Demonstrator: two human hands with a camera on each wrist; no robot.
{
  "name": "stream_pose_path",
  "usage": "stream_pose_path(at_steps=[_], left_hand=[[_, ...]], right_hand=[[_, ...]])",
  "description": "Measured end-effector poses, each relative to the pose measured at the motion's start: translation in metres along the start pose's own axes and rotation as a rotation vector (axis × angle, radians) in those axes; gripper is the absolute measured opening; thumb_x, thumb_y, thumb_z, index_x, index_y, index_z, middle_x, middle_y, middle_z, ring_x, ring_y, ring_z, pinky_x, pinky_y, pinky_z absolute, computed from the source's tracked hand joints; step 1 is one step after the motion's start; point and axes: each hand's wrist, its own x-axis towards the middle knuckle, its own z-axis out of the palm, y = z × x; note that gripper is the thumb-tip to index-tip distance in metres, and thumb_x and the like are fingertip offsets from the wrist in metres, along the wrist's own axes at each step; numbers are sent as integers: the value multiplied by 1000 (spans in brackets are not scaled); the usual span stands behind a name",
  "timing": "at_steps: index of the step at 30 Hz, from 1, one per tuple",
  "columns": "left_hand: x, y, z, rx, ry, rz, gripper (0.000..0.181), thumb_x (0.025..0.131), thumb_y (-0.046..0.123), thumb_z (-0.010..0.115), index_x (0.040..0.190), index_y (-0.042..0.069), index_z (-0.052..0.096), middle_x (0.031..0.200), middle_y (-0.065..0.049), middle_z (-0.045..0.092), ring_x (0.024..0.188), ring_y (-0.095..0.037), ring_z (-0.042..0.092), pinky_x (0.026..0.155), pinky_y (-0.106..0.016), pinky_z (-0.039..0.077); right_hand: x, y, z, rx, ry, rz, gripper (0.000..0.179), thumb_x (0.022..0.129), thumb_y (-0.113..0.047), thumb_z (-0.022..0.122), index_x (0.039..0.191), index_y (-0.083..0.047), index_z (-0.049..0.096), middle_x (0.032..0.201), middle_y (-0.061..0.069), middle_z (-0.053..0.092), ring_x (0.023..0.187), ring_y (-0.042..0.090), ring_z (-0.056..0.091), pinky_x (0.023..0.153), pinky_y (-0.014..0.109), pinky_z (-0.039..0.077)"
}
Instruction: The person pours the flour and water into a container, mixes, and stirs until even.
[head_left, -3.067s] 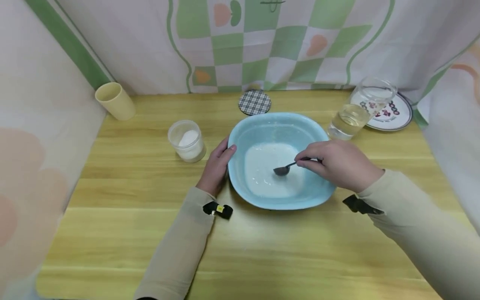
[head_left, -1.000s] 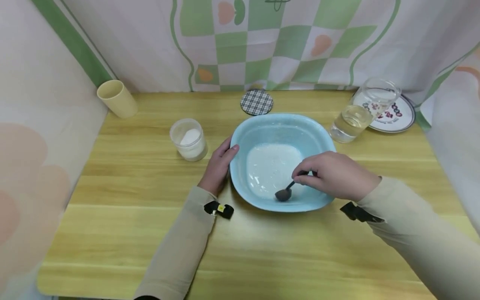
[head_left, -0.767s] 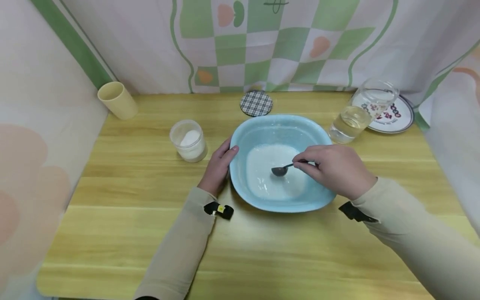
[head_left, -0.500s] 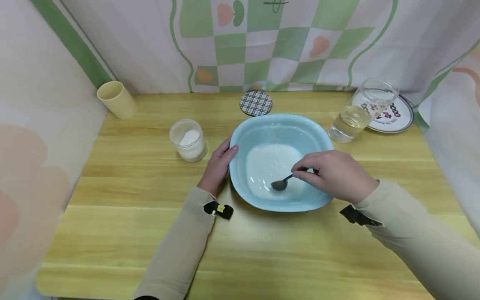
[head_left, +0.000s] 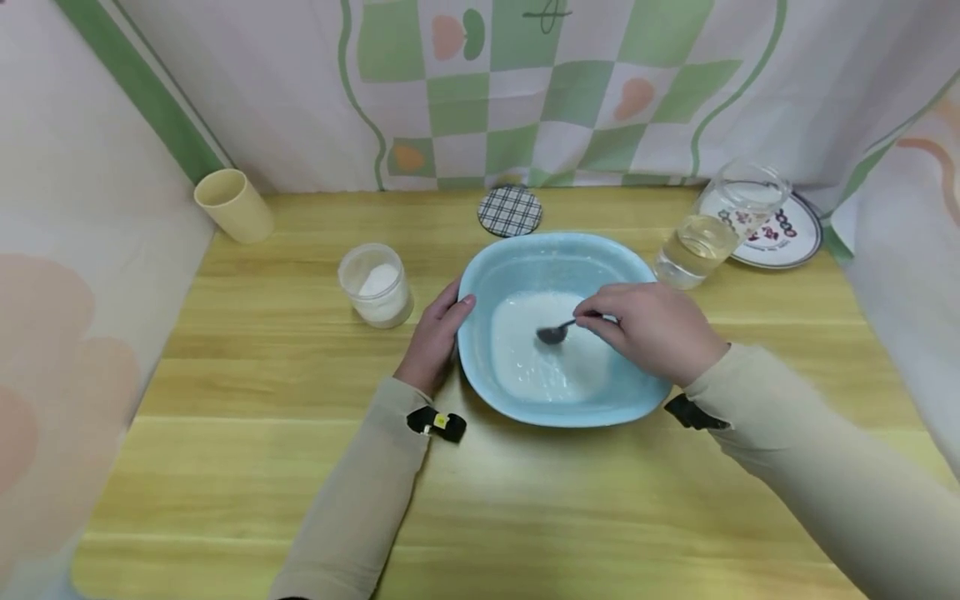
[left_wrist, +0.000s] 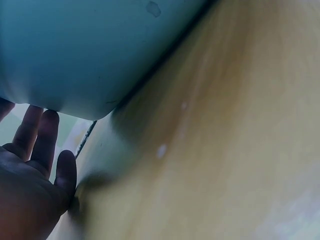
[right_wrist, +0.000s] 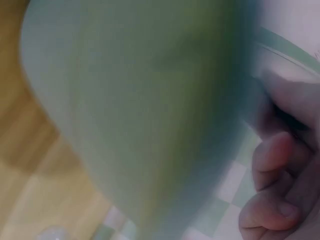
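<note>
A light blue basin (head_left: 555, 414) stands on the wooden table, with milky white liquid (head_left: 525, 358) in its bottom. My left hand (head_left: 435, 337) holds the basin's left rim, thumb over the edge; in the left wrist view its fingers (left_wrist: 46, 137) lie against the outer wall. Over the basin's right side, my right hand (head_left: 652, 329) pinches the handle of a small dark spoon (head_left: 552, 335). The spoon's bowl is at the liquid near the middle. In the right wrist view the blurred basin wall (right_wrist: 135, 110) fills much of the picture, beside curled fingers (right_wrist: 272, 160).
A clear jar of white powder (head_left: 381, 292) is left of the basin. Behind stand a yellow cup (head_left: 243, 212) and a plaid coaster (head_left: 510, 211). Close by the basin's right rear, a glass jug of pale liquid (head_left: 693, 250) stands in front of a patterned plate (head_left: 795, 237).
The spoon has travelled back and forth through the liquid in my right hand, lately away from the near side toward the middle. My left hand stays on the rim.
</note>
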Motion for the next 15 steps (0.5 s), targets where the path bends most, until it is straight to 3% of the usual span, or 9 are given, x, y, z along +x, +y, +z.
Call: stream_pose_path(at_steps=[2, 4, 8, 15], left_hand=[[0, 0, 0, -1, -7, 4, 54, 102, 33, 56, 153, 22, 43, 156, 8, 42, 144, -10, 35, 118, -31, 30], [0, 0, 0, 1, -9, 9, 54, 102, 33, 56, 153, 22, 43, 156, 7, 42, 144, -11, 35, 118, -30, 30], [0, 1, 1, 15, -2, 8, 53, 102, 32, 55, 153, 23, 44, 156, 7, 42, 144, -11, 35, 118, -30, 30], [0, -1, -3, 18, -13, 16, 53, 101, 32, 56, 152, 21, 45, 155, 5, 44, 144, -12, 36, 118, -31, 30]], right_hand=[[0, -1, 1, -40, 59, -5, 9, 93, -19, 72, 97, -17, 80, 91, -6, 74, 83, 14, 70, 70, 39, 56], [-1, -2, 1, -38, 51, 5, 8, 92, -20, 73, 96, -17, 80, 91, -6, 75, 83, 14, 70, 69, 39, 56], [-2, -4, 0, 5, -35, 25, 7, 92, -21, 73, 96, -21, 79, 93, -11, 74, 83, 10, 69, 69, 36, 55], [6, -6, -3, 203, -256, 9, 9, 95, -19, 70, 97, -21, 78, 88, -16, 71, 81, 0, 63, 74, 31, 54]])
